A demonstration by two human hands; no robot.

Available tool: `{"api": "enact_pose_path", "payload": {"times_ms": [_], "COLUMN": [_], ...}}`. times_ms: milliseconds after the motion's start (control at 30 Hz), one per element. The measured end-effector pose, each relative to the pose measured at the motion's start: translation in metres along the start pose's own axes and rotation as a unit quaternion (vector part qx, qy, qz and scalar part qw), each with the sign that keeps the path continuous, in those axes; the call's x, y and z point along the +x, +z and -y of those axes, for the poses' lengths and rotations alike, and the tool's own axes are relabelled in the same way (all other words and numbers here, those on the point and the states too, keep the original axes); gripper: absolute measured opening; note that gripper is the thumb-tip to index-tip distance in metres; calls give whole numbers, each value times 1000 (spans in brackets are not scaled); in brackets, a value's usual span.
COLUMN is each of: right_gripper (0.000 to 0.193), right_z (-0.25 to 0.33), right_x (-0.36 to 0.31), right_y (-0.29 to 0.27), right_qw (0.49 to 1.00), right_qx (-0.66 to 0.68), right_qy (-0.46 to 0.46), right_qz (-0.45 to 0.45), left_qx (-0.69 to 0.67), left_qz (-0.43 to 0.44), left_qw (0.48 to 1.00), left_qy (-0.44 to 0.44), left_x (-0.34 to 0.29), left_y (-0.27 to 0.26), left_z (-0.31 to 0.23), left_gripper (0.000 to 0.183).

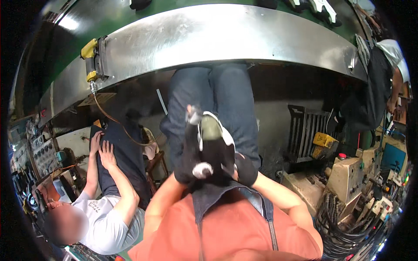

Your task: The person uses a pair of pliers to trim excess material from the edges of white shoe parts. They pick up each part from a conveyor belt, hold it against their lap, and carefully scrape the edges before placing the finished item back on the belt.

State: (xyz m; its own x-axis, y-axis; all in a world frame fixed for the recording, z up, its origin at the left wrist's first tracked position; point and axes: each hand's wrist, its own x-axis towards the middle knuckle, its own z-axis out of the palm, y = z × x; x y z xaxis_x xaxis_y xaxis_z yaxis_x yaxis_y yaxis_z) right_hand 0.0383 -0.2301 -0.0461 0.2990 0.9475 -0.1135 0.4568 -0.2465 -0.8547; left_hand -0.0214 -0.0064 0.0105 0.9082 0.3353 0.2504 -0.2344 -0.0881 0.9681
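Note:
Close in front of my body, above my lap, I hold a black and white shoe [227,138] with an olive-green part [210,129] showing at its far end. My left hand [188,150], in a black glove, is closed along the shoe's left side. A small grey piece [196,115] shows at its fingertips, too blurred to name. On the near right side, my right hand [246,170], also in a dark glove, is closed on the shoe. Most of its fingers are hidden behind the shoe.
A long metal bench [209,37] crosses ahead of my knees. At its left end hangs a yellow and black air tool [90,58] on a brown hose [114,117]. A seated person [109,213] is at my left. A machine [346,176] with thick cables stands at right; shoes [324,12] lie beyond the bench.

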Motion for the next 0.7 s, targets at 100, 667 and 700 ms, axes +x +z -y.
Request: {"api": "enact_pose_path", "payload": {"times_ms": [100,667,700], "right_gripper": [48,48,48], "right_z": [-10,26,19], "right_x": [-20,113,119], "right_y": [-8,-104,-98], "right_qw": [995,894,899], "right_qx": [-42,317,310], "right_qy": [-84,314,305], "right_qz": [37,41,40], "left_qx": [23,352,392], "left_qz": [-32,-134,-85], "left_qw": [995,889,872], "left_qy": [-89,-260,-281], "left_x": [-36,41,41], "left_y": [25,7,9], "left_z": [6,44,47], "left_gripper": [63,58,57]}}
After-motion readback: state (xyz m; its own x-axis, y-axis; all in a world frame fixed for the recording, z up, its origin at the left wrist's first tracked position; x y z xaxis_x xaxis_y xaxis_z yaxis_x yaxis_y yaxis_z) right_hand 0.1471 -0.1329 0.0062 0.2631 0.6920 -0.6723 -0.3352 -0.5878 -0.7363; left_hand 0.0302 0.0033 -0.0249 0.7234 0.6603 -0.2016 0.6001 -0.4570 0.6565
